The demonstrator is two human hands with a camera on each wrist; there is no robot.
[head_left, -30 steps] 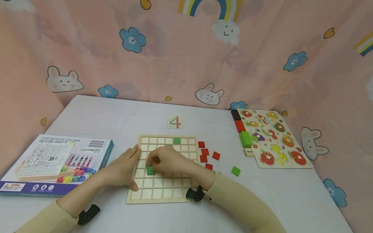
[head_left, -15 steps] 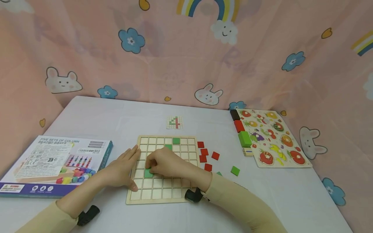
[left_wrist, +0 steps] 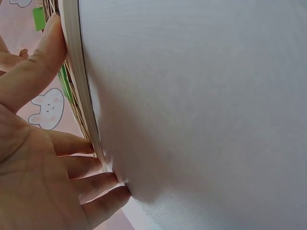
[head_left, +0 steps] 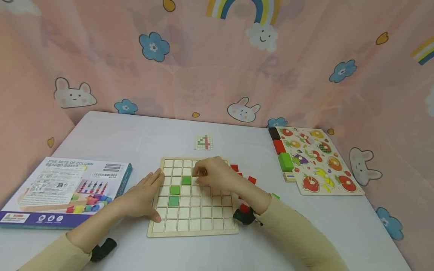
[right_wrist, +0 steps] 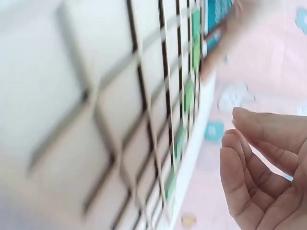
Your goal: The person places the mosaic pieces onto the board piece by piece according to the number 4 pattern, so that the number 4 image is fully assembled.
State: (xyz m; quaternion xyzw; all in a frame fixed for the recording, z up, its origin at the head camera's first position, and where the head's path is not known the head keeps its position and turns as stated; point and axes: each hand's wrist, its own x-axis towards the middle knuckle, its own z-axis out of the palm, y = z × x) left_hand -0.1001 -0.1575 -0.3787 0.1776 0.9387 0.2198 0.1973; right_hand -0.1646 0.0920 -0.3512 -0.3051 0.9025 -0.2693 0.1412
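The wooden grid board (head_left: 193,233) lies on the table, with green square tiles (head_left: 174,201) in some of its cells. My left hand (head_left: 140,195) steadies the board's left edge; the left wrist view shows its straight fingers (left_wrist: 96,184) along the rim. Above the board's upper right part is my right hand (head_left: 215,175), raised off the surface. Its thumb and fingers (right_wrist: 276,129) are loosely bent with nothing between them in the right wrist view. Beyond the board lies a small pattern card (head_left: 204,142) with a green and red design.
Loose red tiles (head_left: 244,207) lie right of the board, partly behind the right arm, with a green tile (head_left: 276,195) beyond it. A boxed bead set (head_left: 64,192) stands at left. A fruit puzzle board (head_left: 318,162) and a green block (head_left: 286,162) are at right.
My right hand has let go of the green tile at the board's left side, which now lies in a cell. It has moved right and away from me. The left hand stays put.
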